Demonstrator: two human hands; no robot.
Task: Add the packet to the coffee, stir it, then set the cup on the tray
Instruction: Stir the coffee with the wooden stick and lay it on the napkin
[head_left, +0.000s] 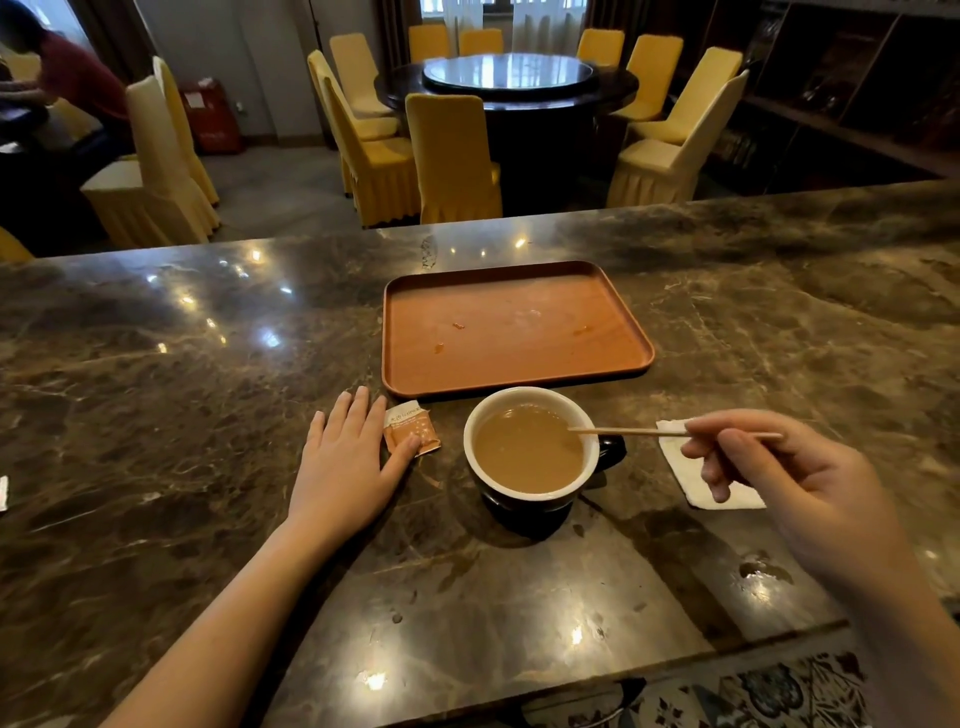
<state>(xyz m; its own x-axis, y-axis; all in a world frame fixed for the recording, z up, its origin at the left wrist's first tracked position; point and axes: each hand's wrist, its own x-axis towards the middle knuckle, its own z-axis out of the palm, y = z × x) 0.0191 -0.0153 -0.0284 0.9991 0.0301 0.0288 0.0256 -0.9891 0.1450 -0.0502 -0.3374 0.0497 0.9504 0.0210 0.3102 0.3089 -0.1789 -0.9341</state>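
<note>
A dark cup (530, 499) with a white inside holds milky brown coffee and stands on the marble counter just in front of the brown tray (618, 312). My right hand (789, 478) pinches a thin wooden stir stick (623, 431) whose tip hangs over the coffee near the cup's right rim. My left hand (348, 457) lies flat on the counter, fingers spread, with the thumb touching an orange torn packet (412, 431) lying left of the cup. The tray carries nothing but a few small stains.
A white napkin (696, 473) lies on the counter right of the cup, partly under my right hand. A small white scrap (3, 492) sits at the far left edge. Beyond the counter are yellow-covered chairs (452, 156), a round dining table (509, 78) and a person (67, 78) at the far left.
</note>
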